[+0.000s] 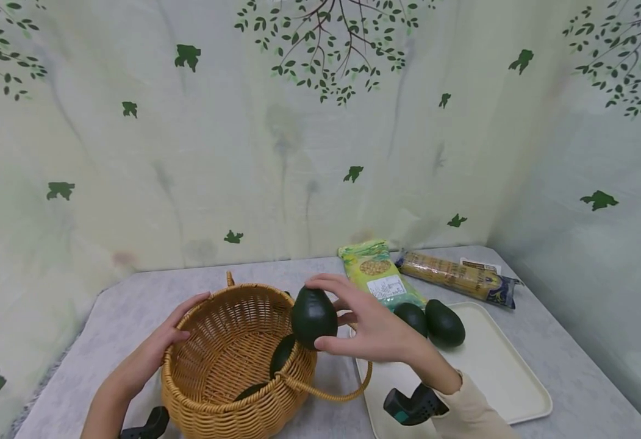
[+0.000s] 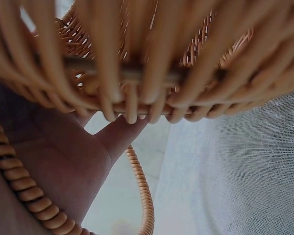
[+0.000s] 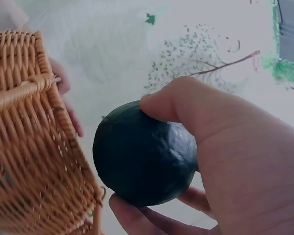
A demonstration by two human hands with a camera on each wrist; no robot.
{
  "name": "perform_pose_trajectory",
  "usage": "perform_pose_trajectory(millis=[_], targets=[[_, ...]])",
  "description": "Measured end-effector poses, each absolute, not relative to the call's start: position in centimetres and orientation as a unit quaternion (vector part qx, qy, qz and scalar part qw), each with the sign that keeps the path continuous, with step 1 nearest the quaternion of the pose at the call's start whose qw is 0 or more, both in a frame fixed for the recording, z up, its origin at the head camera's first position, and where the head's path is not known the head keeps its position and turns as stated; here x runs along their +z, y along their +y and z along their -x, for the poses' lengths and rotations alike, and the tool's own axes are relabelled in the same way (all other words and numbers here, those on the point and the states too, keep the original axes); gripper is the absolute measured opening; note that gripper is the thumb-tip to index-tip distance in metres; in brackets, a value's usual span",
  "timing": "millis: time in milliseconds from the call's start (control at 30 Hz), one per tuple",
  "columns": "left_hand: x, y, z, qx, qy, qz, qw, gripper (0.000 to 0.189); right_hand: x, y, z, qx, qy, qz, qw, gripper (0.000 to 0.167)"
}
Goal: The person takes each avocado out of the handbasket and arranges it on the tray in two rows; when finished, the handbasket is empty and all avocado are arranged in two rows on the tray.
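My right hand (image 1: pixel 372 323) holds a dark green avocado (image 1: pixel 314 317) between thumb and fingers, over the right rim of a wicker basket (image 1: pixel 188 399). In the right wrist view, the thumb lies on one side of the avocado (image 3: pixel 144 156) and fingers on the other. My left hand (image 1: pixel 161 341) grips the basket's left rim; the left wrist view shows it partly hidden behind the weave (image 2: pixel 132 93). Inside the basket, one avocado (image 1: pixel 282 355) leans by the right wall, and another dark green piece (image 1: pixel 251 391) is mostly hidden by the front rim.
Two more avocados (image 1: pixel 445 324) lie on a cream tray (image 1: pixel 509 366) at the right. Behind the tray are a green and yellow bag (image 1: pixel 372 268) and a long pasta packet (image 1: pixel 452 272). The basket's handle (image 1: pixel 347 397) hangs out toward the tray.
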State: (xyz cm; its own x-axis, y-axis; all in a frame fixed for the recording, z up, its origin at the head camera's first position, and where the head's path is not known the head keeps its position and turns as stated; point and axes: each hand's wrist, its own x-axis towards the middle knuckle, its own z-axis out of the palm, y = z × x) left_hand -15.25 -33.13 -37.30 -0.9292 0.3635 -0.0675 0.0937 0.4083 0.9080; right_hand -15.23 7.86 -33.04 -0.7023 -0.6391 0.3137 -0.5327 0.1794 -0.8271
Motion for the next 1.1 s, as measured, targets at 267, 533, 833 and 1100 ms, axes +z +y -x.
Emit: perform_pose_trajectory(millis=[267, 533, 833, 1100], targets=[[-37.2, -33.0, 15.2, 0.529, 0.827, -0.14, 0.129, 0.067, -33.6, 9.9, 14.8, -0.507, 0.782, 0.36, 0.046, 0.079], [-37.2, -33.0, 15.1, 0.525, 0.83, -0.135, 0.128, 0.066, -34.4, 11.6, 14.1, -0.499, 0.794, 0.347, 0.02, 0.08], [-37.6, -33.1, 14.9, 0.533, 0.826, -0.124, 0.134, 0.067, -35.6, 13.5, 13.1, -0.489, 0.808, 0.328, 0.02, 0.079], [-37.2, -33.0, 15.5, 0.52, 0.833, -0.146, 0.121, 0.067, -36.5, 15.2, 12.7, -0.476, 0.822, 0.312, -0.008, 0.076]])
